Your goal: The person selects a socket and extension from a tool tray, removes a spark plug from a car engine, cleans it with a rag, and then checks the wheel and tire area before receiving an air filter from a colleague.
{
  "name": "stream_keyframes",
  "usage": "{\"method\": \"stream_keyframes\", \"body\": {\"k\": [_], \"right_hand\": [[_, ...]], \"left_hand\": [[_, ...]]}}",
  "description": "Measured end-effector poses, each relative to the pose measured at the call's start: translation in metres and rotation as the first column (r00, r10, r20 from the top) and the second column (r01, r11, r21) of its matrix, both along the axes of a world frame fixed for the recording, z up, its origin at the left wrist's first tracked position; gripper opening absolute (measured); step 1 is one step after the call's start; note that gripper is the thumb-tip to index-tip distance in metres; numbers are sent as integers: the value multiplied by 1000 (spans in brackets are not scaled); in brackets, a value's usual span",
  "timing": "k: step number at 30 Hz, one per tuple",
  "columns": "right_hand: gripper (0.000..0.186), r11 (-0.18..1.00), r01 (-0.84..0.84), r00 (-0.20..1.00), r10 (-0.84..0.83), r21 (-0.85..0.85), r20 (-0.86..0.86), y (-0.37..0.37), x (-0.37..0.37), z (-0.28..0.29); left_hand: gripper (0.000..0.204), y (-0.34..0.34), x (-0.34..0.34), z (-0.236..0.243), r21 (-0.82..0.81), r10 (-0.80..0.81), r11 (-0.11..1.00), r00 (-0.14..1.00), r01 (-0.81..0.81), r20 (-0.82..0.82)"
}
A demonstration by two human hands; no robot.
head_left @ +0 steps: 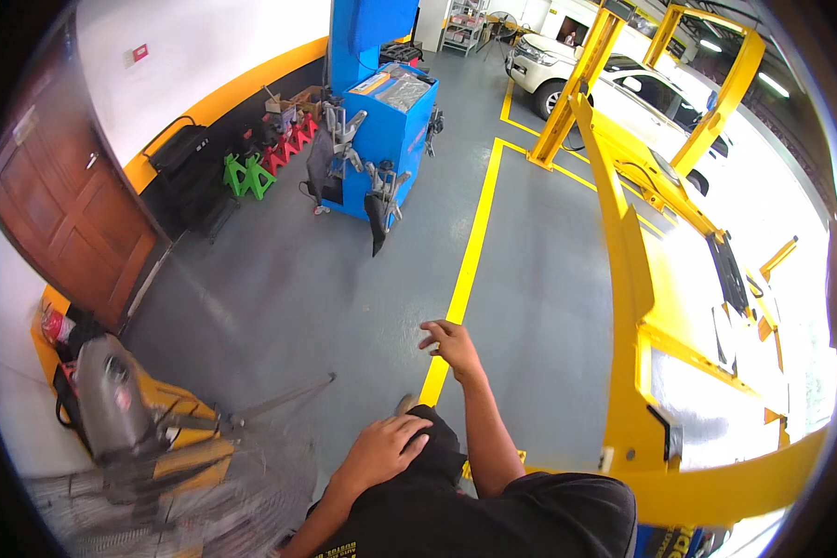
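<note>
My left hand (388,452) lies at the front of my body, beside the dark cloth of my trousers (432,442). Its fingers are stretched out, and nothing shows in them. Farther forward, my right hand (454,349) hangs in the air over the yellow floor line (472,251), fingers slightly bent and apart, holding nothing. Ahead of both hands, well out of reach, stands a blue wheeled cabinet (388,130) with metal wheel clamps (386,181) hung on its sides.
Close on my left is a large caged fan (158,507). Yellow lift posts and beams (631,270) rise along the right. Green jack stands (248,177) and red jack stands (288,144) line the left wall, past a brown door (74,186). A white car (614,93) stands behind.
</note>
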State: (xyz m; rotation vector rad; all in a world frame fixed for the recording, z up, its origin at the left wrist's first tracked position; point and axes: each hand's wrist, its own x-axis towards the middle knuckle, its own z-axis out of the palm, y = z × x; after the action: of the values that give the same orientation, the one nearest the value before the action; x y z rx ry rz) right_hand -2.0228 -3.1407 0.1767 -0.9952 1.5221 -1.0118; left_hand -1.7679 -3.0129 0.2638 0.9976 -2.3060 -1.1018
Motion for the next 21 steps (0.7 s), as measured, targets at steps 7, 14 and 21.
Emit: {"method": "stream_keyframes", "body": {"k": [7,14,21], "right_hand": [[34,997,38,999,-37,65,-12,-188,-160,-37],[34,919,-389,920,391,60,-26,-423,-263,12],[33,890,-455,881,450,0,-143,-727,-412,-10]], "left_hand": [[36,-267,-31,-52,134,450,836,805,-532,386],[37,-588,-179,43,-86,604,794,765,-601,225],[41,-852,-339,5,22,385,913,876,-408,291]]}}
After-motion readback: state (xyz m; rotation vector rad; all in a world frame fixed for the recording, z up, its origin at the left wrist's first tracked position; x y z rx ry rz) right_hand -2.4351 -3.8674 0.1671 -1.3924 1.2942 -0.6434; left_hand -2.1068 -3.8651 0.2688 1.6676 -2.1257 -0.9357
